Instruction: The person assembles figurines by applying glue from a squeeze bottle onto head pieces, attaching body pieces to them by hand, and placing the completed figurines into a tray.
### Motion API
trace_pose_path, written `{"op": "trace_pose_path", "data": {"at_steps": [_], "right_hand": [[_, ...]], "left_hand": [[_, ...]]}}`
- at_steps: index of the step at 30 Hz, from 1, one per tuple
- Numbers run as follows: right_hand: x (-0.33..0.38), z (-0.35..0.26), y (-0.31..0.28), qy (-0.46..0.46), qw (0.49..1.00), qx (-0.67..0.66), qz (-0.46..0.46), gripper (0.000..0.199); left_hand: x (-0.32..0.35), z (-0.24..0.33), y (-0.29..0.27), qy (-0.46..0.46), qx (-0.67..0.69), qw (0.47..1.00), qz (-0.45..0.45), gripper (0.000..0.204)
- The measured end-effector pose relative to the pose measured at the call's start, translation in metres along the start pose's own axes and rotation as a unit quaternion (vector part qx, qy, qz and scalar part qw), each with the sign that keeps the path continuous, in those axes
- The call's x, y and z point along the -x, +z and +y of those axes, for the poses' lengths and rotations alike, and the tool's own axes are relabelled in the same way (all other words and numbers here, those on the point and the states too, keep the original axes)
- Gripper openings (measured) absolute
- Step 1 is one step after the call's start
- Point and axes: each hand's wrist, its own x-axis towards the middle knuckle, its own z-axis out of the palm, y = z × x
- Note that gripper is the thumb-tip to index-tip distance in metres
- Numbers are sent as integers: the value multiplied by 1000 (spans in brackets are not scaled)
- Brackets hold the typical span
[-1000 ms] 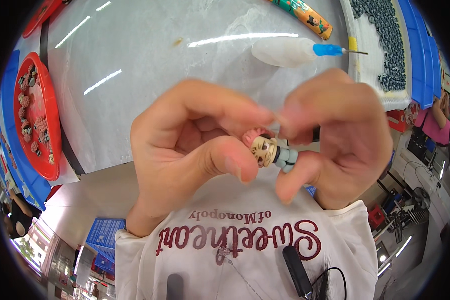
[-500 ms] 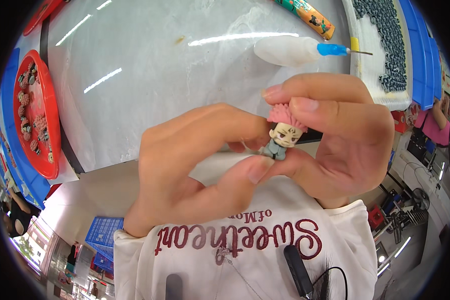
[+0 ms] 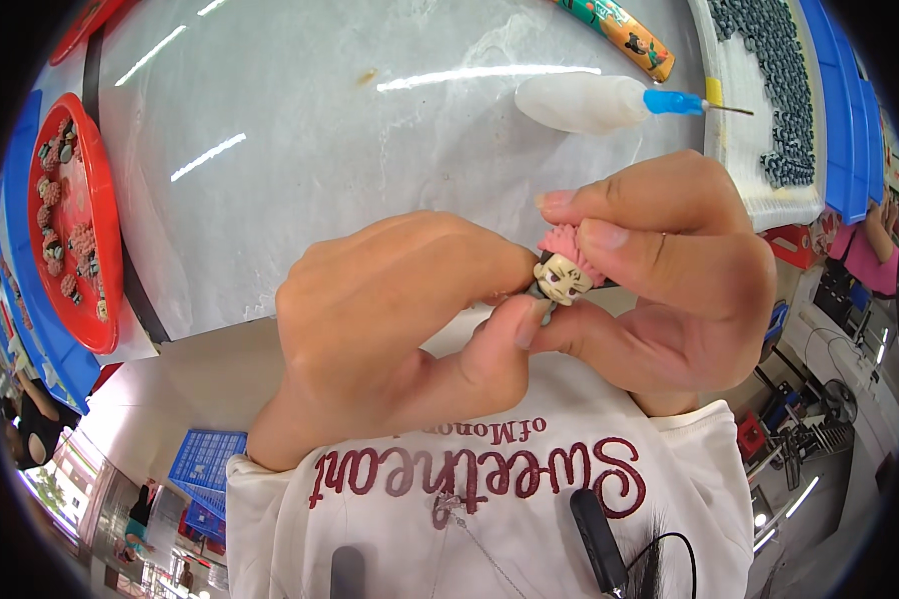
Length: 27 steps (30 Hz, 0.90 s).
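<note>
1. The person holds a tiny figurine (image 3: 563, 272) with a pale face and a pink head-piece between both hands, above the near edge of the grey surface (image 3: 370, 150) and in front of their white shirt.
2. The right hand (image 3: 669, 280) has its grip closed on the figurine: two fingertips press on the pink top from above, and the thumb comes up from below.
3. The left hand (image 3: 400, 319) is curled, and its grip is also closed on the figurine: its thumb tip touches the underside, just below the face, and a fingertip meets the figurine's left side.
4. The figurine sits exactly where the two grips meet, its face turned toward the camera; its lower body is hidden by the fingers.
5. Beyond the right-hand grip, farther across the surface, lies a white squeeze bottle (image 3: 589, 102) with a blue needle tip (image 3: 681, 102), on its side.
6. Past the bottle, at the far edge, lies an orange and green packet (image 3: 624, 28).
7. To the right of the bottle stands a white tray (image 3: 739, 150) with rows of small dark pieces.
8. Well to the left of the left-hand grip, a red tray (image 3: 95, 230) carries many small figurine parts.
</note>
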Motion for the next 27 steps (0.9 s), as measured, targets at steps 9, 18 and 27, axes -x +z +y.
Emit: {"op": "trace_pose_path", "data": {"at_steps": [9, 18, 27], "right_hand": [[-3, 0, 9, -18, 999, 11, 26, 48], [-17, -58, 22, 29, 989, -2, 145, 26], [7, -73, 11, -15, 991, -34, 132, 24]], "left_hand": [[-4, 6, -10, -60, 21, 996, -64, 16], [-18, -1, -100, -74, -226, 943, 231, 24], [-34, -2, -113, -68, -413, 903, 97, 33]]}}
